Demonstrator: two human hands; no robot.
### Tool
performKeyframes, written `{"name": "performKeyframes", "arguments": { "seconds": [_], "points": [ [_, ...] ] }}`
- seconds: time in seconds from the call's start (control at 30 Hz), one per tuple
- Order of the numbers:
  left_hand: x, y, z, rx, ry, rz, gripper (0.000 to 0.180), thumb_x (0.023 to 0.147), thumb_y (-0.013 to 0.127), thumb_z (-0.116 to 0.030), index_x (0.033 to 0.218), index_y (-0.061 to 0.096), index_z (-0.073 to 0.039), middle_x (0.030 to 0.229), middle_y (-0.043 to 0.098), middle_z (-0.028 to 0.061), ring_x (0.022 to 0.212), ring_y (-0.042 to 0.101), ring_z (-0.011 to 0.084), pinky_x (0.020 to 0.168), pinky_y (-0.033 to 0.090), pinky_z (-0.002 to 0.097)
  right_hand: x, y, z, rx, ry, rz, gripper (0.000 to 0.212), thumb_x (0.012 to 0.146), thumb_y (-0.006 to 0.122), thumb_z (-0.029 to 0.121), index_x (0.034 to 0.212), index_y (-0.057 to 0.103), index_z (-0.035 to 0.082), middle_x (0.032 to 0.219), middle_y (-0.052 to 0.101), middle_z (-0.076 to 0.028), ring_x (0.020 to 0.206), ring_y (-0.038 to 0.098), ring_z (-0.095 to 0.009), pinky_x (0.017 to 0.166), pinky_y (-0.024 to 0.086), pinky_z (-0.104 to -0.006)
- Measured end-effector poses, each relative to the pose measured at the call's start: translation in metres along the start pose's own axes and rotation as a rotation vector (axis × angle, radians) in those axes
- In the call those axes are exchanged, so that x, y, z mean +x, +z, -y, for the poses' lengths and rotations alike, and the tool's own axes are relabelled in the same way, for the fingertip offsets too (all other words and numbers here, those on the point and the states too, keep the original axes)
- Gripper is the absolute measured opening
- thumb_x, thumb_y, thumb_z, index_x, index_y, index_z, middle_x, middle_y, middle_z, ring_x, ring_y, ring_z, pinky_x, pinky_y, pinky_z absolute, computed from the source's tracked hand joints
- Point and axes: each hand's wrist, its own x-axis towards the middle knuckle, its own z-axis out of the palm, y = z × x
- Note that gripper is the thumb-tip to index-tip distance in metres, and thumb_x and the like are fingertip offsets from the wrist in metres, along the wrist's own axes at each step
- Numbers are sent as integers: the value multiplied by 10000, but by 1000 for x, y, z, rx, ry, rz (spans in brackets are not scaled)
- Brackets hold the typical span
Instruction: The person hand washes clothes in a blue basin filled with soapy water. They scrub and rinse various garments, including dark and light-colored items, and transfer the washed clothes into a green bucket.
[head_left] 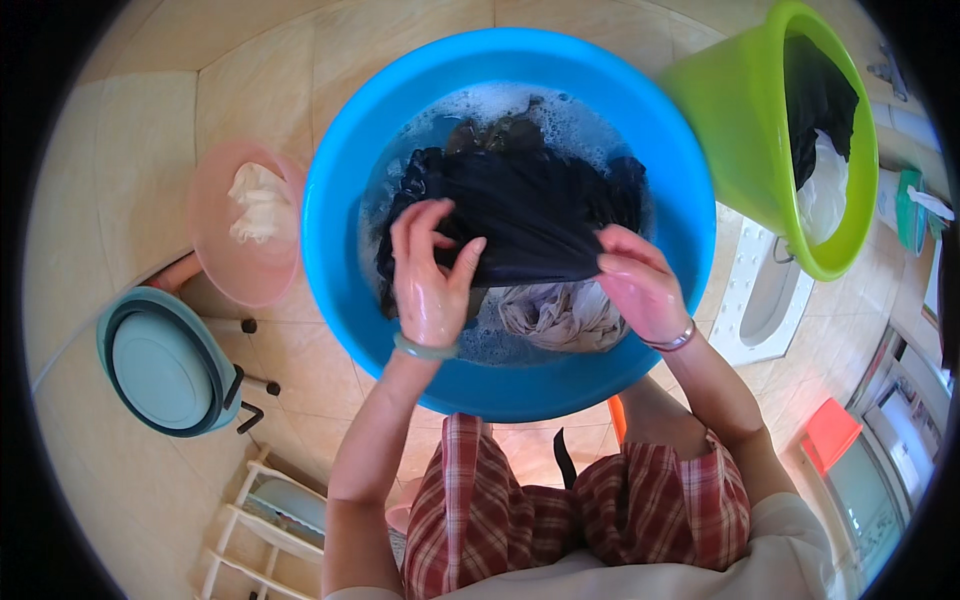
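In the large blue basin [680,150] a black garment [520,205] is spread across the middle, its near edge pulled fairly straight above the soapy water. My right hand [645,280] pinches the right end of that edge between thumb and fingers. At the garment's left end, my left hand [432,270] is open, thumb and fingers apart and close against the cloth. A pale wet cloth [563,315] lies bunched in the water below the black one. Brownish cloth [515,132] shows beyond it, among suds.
At the right a tilted lime-green bucket [725,120] holds black and white cloth. On the left are a pink basin [225,270] with a white cloth and a teal folding basin [165,370] on a stand. A white squat toilet [738,330] is set in the tiled floor; shelves stand lower left.
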Motion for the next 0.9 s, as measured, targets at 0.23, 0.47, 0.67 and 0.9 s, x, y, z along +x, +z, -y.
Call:
{"name": "performKeyframes", "arguments": {
  "seconds": [0.23,0.47,0.67,0.9],
  "points": [
    [-15,-22,0,226,72,141,248,793,768,-318,789,705,-78,680,611,86,716,578,287,675,450,422,-9,-4,12,178,34,-141,260,914,585,125,1169,580,75,1046,633,-51,952,631,-172,865,492,-337],
    [-56,25,-45,-223,362,702,214,826,721,-129,1035,703,-89,797,650,102,749,650,261,644,509,357,33,9,-11,-416,209,-75,398,917,677,247,1238,564,41,1009,641,-3,908,582,-62,804,466,-221],
    [-1,-2,-21,-21,458,244,319,725,631,82,990,690,-86,955,648,116,956,626,317,855,508,395,10,44,35,-14,13,26,343,969,552,114,1294,510,14,1146,623,-32,1026,572,-76,904,454,-232],
    [43,-19,-3,-53,405,676,392,728,745,-127,1107,644,-99,1196,623,135,1181,563,237,1034,396,380,-40,41,82,-495,-18,493,699,722,843,224,1285,505,-16,1151,614,-62,1068,560,-134,941,432,-286]
  ]
}}
